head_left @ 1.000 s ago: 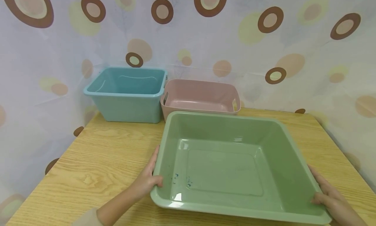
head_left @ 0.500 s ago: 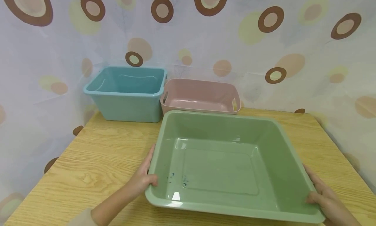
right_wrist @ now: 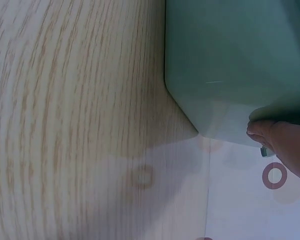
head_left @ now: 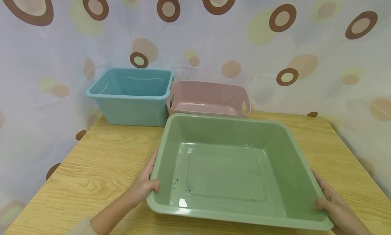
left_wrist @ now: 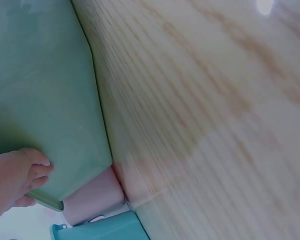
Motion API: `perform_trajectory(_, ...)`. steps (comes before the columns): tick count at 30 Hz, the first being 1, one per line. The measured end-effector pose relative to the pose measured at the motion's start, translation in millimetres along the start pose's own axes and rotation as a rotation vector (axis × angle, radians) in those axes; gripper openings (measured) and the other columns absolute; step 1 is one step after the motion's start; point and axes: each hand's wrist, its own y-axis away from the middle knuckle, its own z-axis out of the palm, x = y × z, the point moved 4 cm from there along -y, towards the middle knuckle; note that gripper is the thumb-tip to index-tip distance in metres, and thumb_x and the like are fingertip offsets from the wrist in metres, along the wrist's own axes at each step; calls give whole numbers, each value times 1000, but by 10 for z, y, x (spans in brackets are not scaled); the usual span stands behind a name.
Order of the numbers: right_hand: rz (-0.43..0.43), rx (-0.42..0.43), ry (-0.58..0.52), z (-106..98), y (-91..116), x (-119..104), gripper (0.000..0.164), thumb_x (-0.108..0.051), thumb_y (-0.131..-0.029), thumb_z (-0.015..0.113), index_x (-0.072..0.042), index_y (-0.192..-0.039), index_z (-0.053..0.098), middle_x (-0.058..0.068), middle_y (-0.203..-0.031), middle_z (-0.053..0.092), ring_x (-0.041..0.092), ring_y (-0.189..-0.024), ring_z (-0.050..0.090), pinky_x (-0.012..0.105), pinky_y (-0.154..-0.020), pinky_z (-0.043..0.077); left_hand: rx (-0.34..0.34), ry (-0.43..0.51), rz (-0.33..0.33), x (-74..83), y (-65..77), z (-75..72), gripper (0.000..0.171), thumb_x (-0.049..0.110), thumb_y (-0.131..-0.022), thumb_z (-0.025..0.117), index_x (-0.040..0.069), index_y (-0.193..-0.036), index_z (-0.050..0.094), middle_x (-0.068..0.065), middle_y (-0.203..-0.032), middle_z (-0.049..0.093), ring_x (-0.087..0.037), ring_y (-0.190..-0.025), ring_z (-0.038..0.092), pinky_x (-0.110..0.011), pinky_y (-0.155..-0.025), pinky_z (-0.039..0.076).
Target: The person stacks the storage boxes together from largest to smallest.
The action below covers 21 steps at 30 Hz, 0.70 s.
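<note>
A wide green plastic basin stands at the front of the table, with small blue marks on its inner floor near the left. My left hand grips its left rim, thumb over the inside and fingers outside under the edge. On the opposite side my right hand holds the right rim the same way. In the left wrist view the left fingers curl beneath the rim against the outer wall. The right wrist view shows the right hand at the basin's outer side. Nothing lies inside the basin.
Behind the basin's far rim sits a pink bin with handle holes, its lower front hidden. A light blue tub stands beside it at the back left. The wood-grain table meets a cloth backdrop with printed circles.
The green basin has shifted a little to the left, with both hands moving along on its rims. The pink bin and blue tub have stayed in place.
</note>
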Motion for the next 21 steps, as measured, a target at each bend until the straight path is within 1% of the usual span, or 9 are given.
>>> perform_trajectory(3,-8,14,2,45,-8,-15,89,18,-81,20,-30,-146,-18,-28,-132,27,-4,-112,50,27,-81,53,7,1,0,2,3,-29,111,-11,-54,47,12,-150,-6,-22,-154,1,-47,-122,32,-49,-84,51)
perform_trajectory(4,-5,13,-1,56,-13,-14,89,18,-81,20,-30,-146,-18,-29,-133,26,-5,-112,49,26,-81,52,8,-1,-1,3,6,-39,111,-11,-55,47,12,-150,-6,-22,-154,0,-47,-123,32,-49,-83,51)
perform_trajectory(6,17,30,12,62,-25,0,88,17,-82,21,-27,-145,-21,-28,-139,17,-8,-112,47,24,-81,51,11,-5,-3,3,13,-54,111,-10,-54,47,12,-150,-6,-22,-154,-1,-47,-124,31,-49,-84,51)
perform_trajectory(10,46,30,5,61,-46,32,90,16,-82,23,-30,-144,-22,-24,-144,2,-9,-112,46,24,-83,51,14,-9,-5,10,32,-85,111,-10,-54,47,12,-150,-6,-21,-155,-3,-48,-126,28,-50,-86,50)
perform_trajectory(13,55,48,20,89,-55,29,89,15,-82,23,-31,-145,-21,-23,-143,5,-7,-111,47,26,-81,51,13,-4,-9,13,43,-110,111,-10,-55,47,12,-150,-6,-20,-155,-5,-48,-127,26,-51,-87,49)
perform_trajectory(15,59,60,28,122,-63,18,89,16,-82,22,-28,-144,-23,-22,-144,3,-6,-110,48,26,-80,52,12,-3,-13,12,48,-126,111,-10,-55,47,12,-150,-5,-20,-155,-4,-48,-128,26,-51,-88,49)
perform_trajectory(19,88,90,42,173,-82,9,87,15,-82,22,-22,-143,-27,-19,-147,-6,-7,-108,48,26,-78,52,10,-10,-15,9,56,-155,110,-10,-55,47,12,-150,-5,-20,-155,-4,-48,-128,25,-51,-88,49)
perform_trajectory(21,98,101,50,196,-92,5,87,15,-82,23,-21,-143,-27,-19,-147,-9,-9,-107,47,25,-78,51,10,-14,-15,7,61,-169,110,-9,-55,47,12,-150,-5,-21,-155,-4,-49,-128,25,-51,-88,49)
